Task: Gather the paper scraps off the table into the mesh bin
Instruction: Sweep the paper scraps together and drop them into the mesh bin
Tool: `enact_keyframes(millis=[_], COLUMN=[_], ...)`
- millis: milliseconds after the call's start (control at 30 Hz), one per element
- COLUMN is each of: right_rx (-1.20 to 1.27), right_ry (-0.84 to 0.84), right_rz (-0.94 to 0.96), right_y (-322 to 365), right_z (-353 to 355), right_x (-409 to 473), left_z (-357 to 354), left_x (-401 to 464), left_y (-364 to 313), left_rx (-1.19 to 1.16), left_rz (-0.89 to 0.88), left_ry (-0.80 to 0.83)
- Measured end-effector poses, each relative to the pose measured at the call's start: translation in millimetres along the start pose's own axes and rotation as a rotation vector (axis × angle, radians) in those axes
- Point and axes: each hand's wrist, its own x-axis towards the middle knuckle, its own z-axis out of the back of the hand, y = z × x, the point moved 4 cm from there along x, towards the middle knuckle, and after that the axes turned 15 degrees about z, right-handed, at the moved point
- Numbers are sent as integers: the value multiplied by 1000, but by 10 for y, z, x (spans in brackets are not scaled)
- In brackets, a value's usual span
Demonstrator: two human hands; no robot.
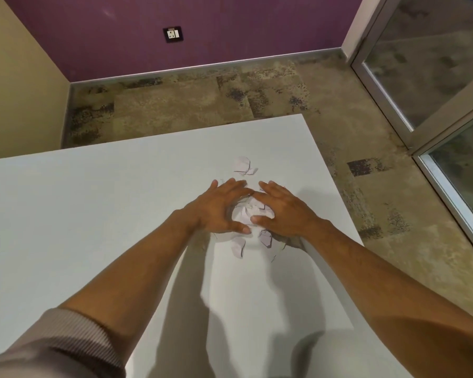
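A heap of white paper scraps [250, 211] lies on the white table [93, 214], right of its middle. My left hand [216, 208] and my right hand [284, 211] cup the heap from either side, fingers stretched forward and fingertips nearly meeting beyond it, thumbs against its near side. A few loose scraps [242, 165] lie just past my fingertips. More scraps [238, 246] sit on the near side, below my thumbs, one of them [265, 238] under my right wrist. No mesh bin is in view.
The table's right edge [336, 186] runs close to my right hand, with patterned carpet [380, 214] beyond it. A glass door frame [410, 126] stands at the right. A purple wall with a socket [173, 34] is at the back.
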Motion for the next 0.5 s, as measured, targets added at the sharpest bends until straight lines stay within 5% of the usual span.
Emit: enact_keyframes(millis=[267, 500], right_rx=[-209, -308], right_ry=[53, -7], right_rz=[14, -34], right_y=[228, 372], right_z=[26, -55], right_x=[-194, -174], left_z=[-91, -95], left_x=[-244, -371], left_y=[25, -68], left_rx=[160, 20], left_rz=[-58, -57], left_ry=[-154, -396])
